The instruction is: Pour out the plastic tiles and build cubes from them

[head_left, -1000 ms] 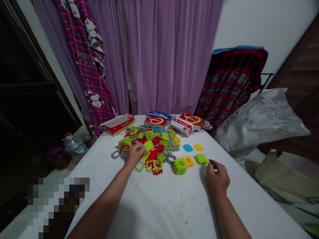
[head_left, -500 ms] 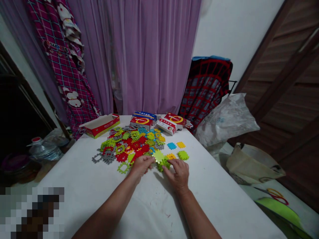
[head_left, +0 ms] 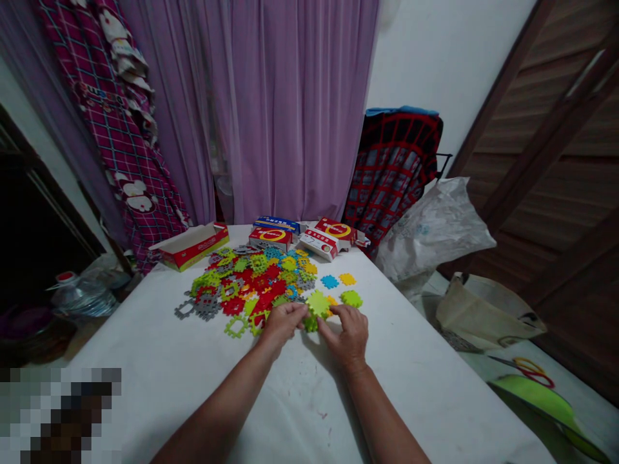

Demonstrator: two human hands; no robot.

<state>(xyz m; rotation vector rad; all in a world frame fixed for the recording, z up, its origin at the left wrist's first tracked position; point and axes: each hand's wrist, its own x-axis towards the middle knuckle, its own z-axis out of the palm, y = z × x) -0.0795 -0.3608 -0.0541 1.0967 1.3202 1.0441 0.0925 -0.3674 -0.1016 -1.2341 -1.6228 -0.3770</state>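
Observation:
Between my two hands is a bright green notched plastic tile (head_left: 318,303), tilted up, with darker green toothed pieces (head_left: 311,324) right under it. My left hand (head_left: 284,322) pinches its left side with thumb and fingers. On the other side my right hand (head_left: 349,332) curls its fingertips round the right edge of the green pieces. An orange tile (head_left: 331,304) shows partly behind my right fingers. Just beyond lie another green tile (head_left: 351,298), a blue tile (head_left: 329,281) and a yellow tile (head_left: 347,278), flat on the white table (head_left: 290,399).
A heap of red, green, grey, blue and yellow tiles (head_left: 251,277) spreads left of my hands. Behind it stand an open red carton (head_left: 198,248) and several small boxes (head_left: 271,237). Right of the table are a plastic bag (head_left: 430,225), a cloth bag (head_left: 483,316) and scissors (head_left: 525,370).
The bright green tile has shifted slightly right and turned, now over the darker green pieces. Both hands stay close together around it. The whole view has drifted a little left.

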